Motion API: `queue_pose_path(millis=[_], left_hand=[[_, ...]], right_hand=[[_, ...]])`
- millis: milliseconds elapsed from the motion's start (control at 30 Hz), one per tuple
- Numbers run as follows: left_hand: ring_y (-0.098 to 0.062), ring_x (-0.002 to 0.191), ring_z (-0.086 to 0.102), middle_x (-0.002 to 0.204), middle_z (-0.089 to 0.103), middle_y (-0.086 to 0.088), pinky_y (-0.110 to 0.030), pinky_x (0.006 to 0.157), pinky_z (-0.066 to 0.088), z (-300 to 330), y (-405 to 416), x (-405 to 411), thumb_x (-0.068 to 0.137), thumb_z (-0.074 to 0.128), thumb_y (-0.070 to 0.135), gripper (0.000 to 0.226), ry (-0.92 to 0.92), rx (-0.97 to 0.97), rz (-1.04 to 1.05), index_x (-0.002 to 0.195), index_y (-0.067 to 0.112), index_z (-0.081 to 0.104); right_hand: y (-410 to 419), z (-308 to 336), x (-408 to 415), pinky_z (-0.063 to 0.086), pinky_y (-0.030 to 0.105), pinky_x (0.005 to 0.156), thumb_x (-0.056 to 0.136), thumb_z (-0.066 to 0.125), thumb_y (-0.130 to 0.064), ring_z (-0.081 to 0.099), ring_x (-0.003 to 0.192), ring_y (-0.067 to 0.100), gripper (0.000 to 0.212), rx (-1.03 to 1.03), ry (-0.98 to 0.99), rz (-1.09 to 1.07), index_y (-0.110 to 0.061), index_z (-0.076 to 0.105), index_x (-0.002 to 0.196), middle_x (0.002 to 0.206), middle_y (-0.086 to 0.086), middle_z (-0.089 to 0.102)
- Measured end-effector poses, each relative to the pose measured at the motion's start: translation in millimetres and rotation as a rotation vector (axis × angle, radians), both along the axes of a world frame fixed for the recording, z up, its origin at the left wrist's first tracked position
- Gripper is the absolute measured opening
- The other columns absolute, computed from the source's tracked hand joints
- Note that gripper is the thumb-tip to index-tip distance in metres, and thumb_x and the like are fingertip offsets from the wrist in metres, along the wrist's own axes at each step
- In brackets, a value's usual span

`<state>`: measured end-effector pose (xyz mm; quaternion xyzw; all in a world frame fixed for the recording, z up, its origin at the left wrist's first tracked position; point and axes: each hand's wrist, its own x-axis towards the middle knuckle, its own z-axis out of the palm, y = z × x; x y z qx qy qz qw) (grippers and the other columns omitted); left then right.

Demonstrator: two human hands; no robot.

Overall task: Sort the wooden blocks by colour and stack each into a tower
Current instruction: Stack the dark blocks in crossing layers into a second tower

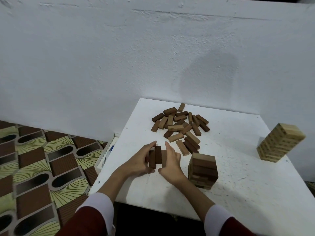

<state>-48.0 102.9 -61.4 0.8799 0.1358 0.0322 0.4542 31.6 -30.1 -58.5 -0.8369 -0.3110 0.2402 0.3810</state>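
The step in hand looks like squaring up a layer of dark blocks (157,157) at about 7 o'clock on the white table (238,193). The left hand (141,160) curls round the left side of the three blocks, fingers along the far edge and thumb low on the near end. The right hand (170,160) presses its nearly straight fingers flat against their right side. The middle block sits a little further from the person than its neighbours, so the row is not yet flush.

Just to the right, at 5 o'clock, stands a short mid-brown tower (203,171), and at 3 o'clock, well apart, a taller pale tower (279,142) that appears complete (it only seems to tilt, likely from the wide lens). The unsorted pile (180,126) lies at 12 o'clock, mixing dark and mid-brown pieces.

Next, I judge, the trio needs nudging flush before a crosswise layer goes on, so a dark block must be picked out of the pile.

Hard to tell: whether the three blocks rest on the table or on a layer beneath, since both hands hide their base. The two brown shades in the pile are hard to separate in this dim light
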Motion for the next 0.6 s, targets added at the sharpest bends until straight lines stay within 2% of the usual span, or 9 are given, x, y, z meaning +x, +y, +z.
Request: queue_pose_path(millis=[67, 133, 267, 400, 533, 600], left_hand=[[-0.002, 0.114, 0.039, 0.131, 0.036, 0.011, 0.006, 0.080, 0.031, -3.8, 1.6, 4.3, 0.070, 0.079, 0.004, 0.095, -0.001, -0.023, -0.003, 0.145, 0.021, 0.025], [-0.004, 0.117, 0.037, 0.130, 0.037, 0.010, 0.005, 0.083, 0.030, -6.8, 2.3, 6.3, 0.070, 0.079, 0.004, 0.093, -0.005, -0.036, 0.011, 0.145, 0.019, 0.026], [-0.007, 0.120, 0.042, 0.133, 0.043, 0.005, -0.006, 0.093, 0.037, -13.9, 3.8, 6.4, 0.071, 0.078, 0.004, 0.088, -0.045, -0.077, 0.042, 0.142, 0.021, 0.030], [-0.005, 0.118, 0.044, 0.130, 0.046, 0.007, -0.002, 0.087, 0.038, -16.1, 3.7, 6.3, 0.070, 0.078, 0.002, 0.086, -0.070, -0.100, 0.052, 0.140, 0.021, 0.033], [0.005, 0.113, 0.044, 0.128, 0.045, 0.004, -0.001, 0.086, 0.037, -16.7, 2.7, 6.1, 0.067, 0.080, 0.001, 0.091, -0.075, -0.117, 0.067, 0.142, 0.018, 0.032], [0.004, 0.111, 0.044, 0.125, 0.045, 0.004, -0.002, 0.085, 0.038, -16.0, 2.9, 5.8, 0.067, 0.081, 0.001, 0.091, -0.069, -0.112, 0.072, 0.142, 0.018, 0.031]], right_hand=[[0.2, 1.6, 2.1, 0.036, 0.040, 0.107, 0.074, 0.051, 0.012, 0.020, 0.128, 0.022, 0.098, -0.006, 0.046, 0.003, -0.028, 0.003, 0.149, 0.134, 0.001, 0.023], [-0.2, 1.3, 3.9, 0.038, 0.037, 0.105, 0.074, 0.049, 0.014, 0.022, 0.126, 0.021, 0.097, -0.003, 0.061, 0.007, -0.030, 0.005, 0.149, 0.128, 0.000, 0.024], [-0.7, 0.1, 6.8, 0.036, 0.037, 0.107, 0.074, 0.048, 0.013, 0.020, 0.125, 0.018, 0.093, 0.006, 0.044, 0.049, -0.027, 0.010, 0.149, 0.134, -0.001, 0.028], [-0.1, 0.0, 8.4, 0.035, 0.038, 0.107, 0.077, 0.055, 0.009, 0.021, 0.126, 0.019, 0.089, 0.024, 0.019, 0.078, -0.026, 0.014, 0.148, 0.138, -0.006, 0.032], [0.2, -0.9, 10.3, 0.032, 0.034, 0.108, 0.081, 0.065, -0.003, 0.022, 0.125, 0.019, 0.083, 0.015, -0.012, 0.099, -0.023, 0.019, 0.148, 0.138, -0.002, 0.036], [-0.4, -0.4, 12.4, 0.031, 0.031, 0.107, 0.080, 0.068, -0.005, 0.022, 0.124, 0.018, 0.086, 0.006, -0.012, 0.107, -0.023, 0.019, 0.148, 0.138, -0.002, 0.035]])
